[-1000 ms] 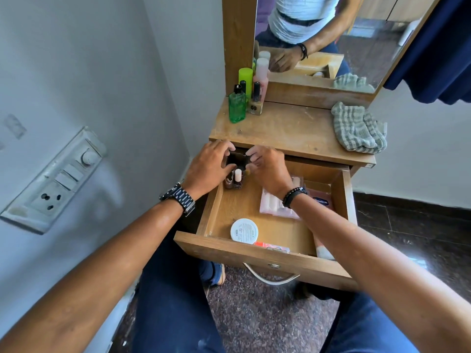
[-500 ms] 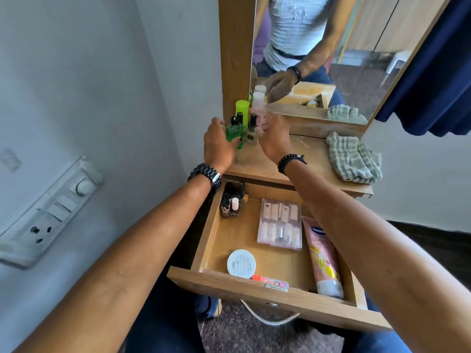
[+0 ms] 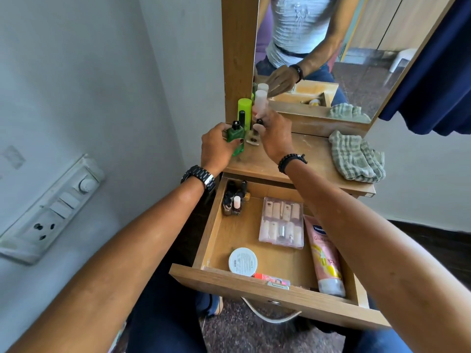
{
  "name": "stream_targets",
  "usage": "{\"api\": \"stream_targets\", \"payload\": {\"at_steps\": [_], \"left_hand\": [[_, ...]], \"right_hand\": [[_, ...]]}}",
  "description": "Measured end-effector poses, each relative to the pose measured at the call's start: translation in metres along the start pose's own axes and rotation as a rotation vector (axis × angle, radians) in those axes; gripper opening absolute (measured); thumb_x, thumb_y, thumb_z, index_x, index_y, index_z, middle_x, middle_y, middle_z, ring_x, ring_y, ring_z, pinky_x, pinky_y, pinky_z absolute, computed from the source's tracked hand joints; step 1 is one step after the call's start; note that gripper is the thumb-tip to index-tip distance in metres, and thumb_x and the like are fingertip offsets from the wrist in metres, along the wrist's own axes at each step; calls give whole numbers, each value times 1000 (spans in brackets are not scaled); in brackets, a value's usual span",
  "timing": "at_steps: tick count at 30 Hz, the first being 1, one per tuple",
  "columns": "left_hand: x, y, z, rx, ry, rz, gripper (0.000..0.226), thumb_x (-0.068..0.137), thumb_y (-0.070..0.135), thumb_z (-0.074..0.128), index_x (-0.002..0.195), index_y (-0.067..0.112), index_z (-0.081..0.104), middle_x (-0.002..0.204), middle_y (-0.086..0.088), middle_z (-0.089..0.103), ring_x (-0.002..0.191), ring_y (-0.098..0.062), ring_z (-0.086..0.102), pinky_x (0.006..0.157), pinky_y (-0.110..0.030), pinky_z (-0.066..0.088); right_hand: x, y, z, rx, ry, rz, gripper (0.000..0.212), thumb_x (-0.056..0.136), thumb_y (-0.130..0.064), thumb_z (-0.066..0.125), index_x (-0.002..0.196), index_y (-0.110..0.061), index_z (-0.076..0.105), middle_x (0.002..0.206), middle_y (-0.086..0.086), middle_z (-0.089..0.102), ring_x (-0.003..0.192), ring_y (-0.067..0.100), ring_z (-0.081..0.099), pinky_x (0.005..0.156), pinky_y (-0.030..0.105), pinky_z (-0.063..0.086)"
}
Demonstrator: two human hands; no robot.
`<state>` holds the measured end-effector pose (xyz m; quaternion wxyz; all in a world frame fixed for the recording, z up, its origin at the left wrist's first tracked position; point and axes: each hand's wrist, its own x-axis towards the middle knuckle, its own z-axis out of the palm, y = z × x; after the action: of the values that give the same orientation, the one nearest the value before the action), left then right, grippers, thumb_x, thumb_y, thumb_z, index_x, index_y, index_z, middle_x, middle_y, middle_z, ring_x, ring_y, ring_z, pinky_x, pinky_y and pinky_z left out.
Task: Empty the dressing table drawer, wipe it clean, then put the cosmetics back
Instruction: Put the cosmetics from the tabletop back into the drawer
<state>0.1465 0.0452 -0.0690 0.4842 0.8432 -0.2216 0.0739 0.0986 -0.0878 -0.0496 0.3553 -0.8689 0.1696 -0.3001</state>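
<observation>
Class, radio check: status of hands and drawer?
Left hand on green bottle; right hand placing small bottle. Drawer open, still stocked. Nothing blocking.

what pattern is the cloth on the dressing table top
Green and off-white checks; the crumpled cloth shows best directly in the head view, right of the hands.

Open wooden drawer (image 3: 257,289) holds nail polishes (image 3: 233,200), jar (image 3: 242,261), pink tube (image 3: 326,258)

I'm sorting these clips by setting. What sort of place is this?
Probably a bedroom corner at home: a wooden dressing table with a mirror, its open drawer holding cosmetics, beside a wall switchboard.
</observation>
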Motion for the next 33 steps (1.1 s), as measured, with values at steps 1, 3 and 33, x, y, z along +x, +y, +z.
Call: {"api": "stream_targets", "payload": {"at_steps": [1,3,33], "left_hand": [[-4,-1,-4,-17,-11,5,31,78,20,75,106,10,64,100,-2,68,88,-12,64,68,-13,49],[-13,-2,-15,-39,-55,24,32,76,22,77,104,11,64,97,3,66,82,-8,63,66,-10,50],[-118,-36,-50,189,-566,-49,38,76,26,77,109,14,63,100,2,65,91,-12,60,70,-19,48]], "right_hand": [[-3,-1,-5,16,17,3,12,86,-6,63,98,-8,64,97,8,70,83,15,67,73,22,55],[-12,-3,-16,29,54,-20,9,84,-9,66,93,-7,67,89,5,72,77,11,67,70,24,56],[-124,46,14,-168,-238,47,14,89,-7,58,103,-7,59,96,7,63,80,19,55,69,30,48]]}}
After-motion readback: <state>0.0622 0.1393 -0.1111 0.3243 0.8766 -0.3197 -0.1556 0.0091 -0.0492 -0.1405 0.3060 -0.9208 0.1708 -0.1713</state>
